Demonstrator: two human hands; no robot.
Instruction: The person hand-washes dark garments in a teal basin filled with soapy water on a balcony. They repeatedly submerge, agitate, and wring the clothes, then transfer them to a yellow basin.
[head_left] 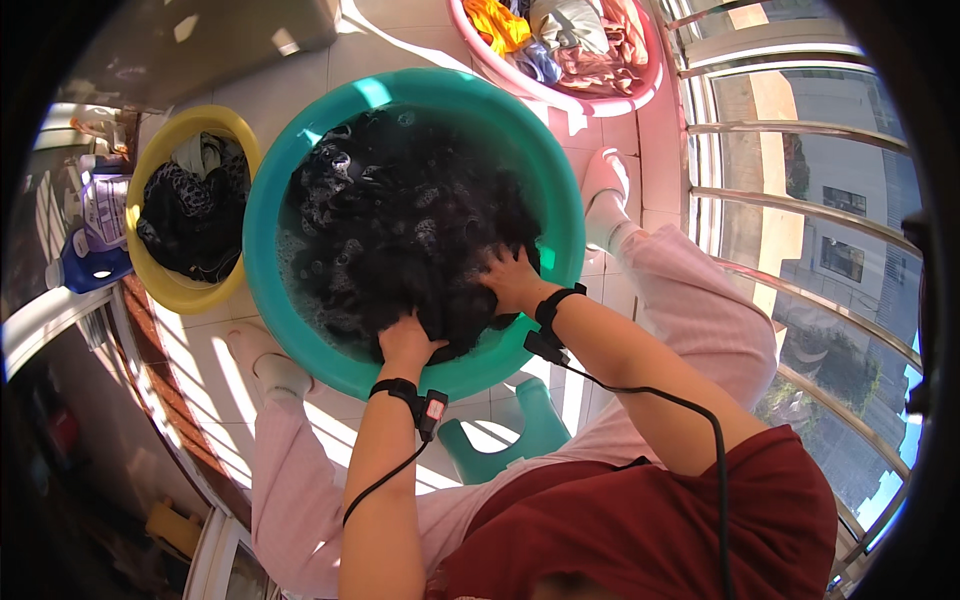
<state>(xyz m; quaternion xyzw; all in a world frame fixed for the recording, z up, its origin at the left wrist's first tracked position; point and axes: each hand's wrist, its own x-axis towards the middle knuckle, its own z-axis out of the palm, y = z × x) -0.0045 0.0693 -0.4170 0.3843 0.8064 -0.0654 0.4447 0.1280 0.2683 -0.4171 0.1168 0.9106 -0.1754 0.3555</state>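
Seated person bent over a teal basin (268, 215) set on the tiled floor (640, 140). The basin holds sudsy water and a mass of dark cloth (400, 230) that fills most of it.

Left hand (408, 340): at the near rim of the basin, fingers curled down into the dark cloth, grip closed on a fold of it. A black wrist strap with a small device and a cable sits just behind the hand.

Right hand (512, 280): just beside the left, toward the basin's right side, fingers bent and pressed into the same cloth, grip closed on it. A like strap and cable run along this forearm.

Yellow basin (180, 292): touching the teal one on its left, holding more dark and patterned clothes.

Pink basin (560, 95): beyond the teal one, at the top, filled with mixed coloured clothes.

Blue bottle (85, 268): left of the yellow basin.

Teal stool (510, 440): under the person, between the knees in pale pink trousers. A socked foot rests on the floor on each side of the teal basin.

Railing (780, 130): curved metal bars along the right, in sunlight.
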